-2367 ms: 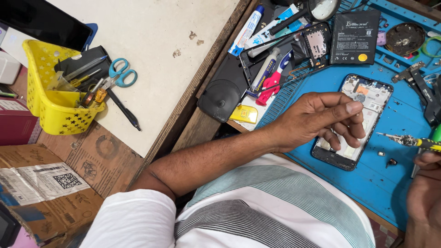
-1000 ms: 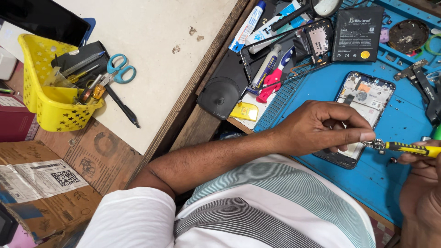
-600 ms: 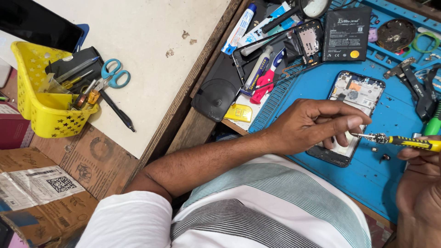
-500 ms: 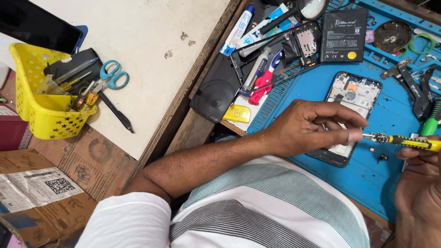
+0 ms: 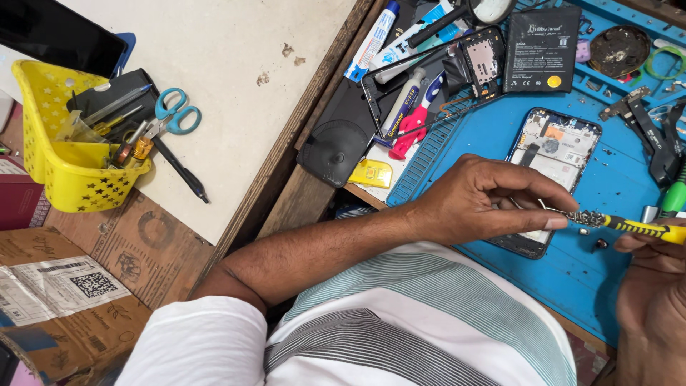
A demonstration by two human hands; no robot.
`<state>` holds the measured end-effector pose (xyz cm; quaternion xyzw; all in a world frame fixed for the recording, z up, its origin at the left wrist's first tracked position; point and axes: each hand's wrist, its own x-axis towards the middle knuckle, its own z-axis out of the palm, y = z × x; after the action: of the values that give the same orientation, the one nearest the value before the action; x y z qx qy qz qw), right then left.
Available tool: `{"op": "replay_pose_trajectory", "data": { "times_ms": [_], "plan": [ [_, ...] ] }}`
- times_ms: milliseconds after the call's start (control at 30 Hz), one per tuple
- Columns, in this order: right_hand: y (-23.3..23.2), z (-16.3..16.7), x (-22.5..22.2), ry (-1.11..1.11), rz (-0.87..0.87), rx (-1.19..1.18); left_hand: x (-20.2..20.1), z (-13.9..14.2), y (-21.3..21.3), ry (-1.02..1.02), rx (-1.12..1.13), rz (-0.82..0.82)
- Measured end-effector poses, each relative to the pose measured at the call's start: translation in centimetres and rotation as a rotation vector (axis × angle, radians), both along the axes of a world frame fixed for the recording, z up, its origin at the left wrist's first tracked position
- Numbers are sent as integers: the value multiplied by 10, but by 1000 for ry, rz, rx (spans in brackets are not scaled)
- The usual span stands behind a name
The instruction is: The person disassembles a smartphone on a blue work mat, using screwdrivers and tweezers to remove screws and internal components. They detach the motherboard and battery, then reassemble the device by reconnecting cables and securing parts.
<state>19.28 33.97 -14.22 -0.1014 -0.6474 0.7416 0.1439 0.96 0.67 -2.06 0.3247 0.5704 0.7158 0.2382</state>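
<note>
An opened phone (image 5: 554, 143) with its inner boards showing lies on a blue work mat (image 5: 614, 186). My left hand (image 5: 479, 204) hovers over the phone's near end, thumb and forefinger pinched on the metal tip of a yellow-and-black screwdriver (image 5: 636, 227). Whether a screw sits between the fingers I cannot tell. My right hand (image 5: 654, 286) holds the screwdriver's handle at the right edge of the view. A black phone battery (image 5: 542, 50) lies on the mat beyond the phone.
Black pliers (image 5: 654, 136) and a green-handled tool (image 5: 672, 196) lie right of the phone. A black back cover (image 5: 336, 143), tubes and pens sit left of the mat. On the white table stand a yellow basket (image 5: 43, 164) of tools, blue scissors (image 5: 171, 114) and a pen (image 5: 179, 171).
My left hand lifted its fingers off the phone and pinched together. My right hand brought the screwdriver leftward until its tip met those fingers.
</note>
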Motion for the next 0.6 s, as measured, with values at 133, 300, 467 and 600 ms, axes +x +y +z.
{"op": "replay_pose_trajectory", "data": {
  "times_ms": [133,300,467,600],
  "plan": [
    [1,-1,-1,-2,2,11,0,0,-1,-22,45,-22],
    [-2,5,-3,8,42,85,-1,0,0,23,27,-8],
    [-11,17,-6,-87,-28,50,-1,-1,0,71,8,17],
    [-20,26,-13,-105,-54,42,-1,-4,2,97,-10,29]
  ]
}}
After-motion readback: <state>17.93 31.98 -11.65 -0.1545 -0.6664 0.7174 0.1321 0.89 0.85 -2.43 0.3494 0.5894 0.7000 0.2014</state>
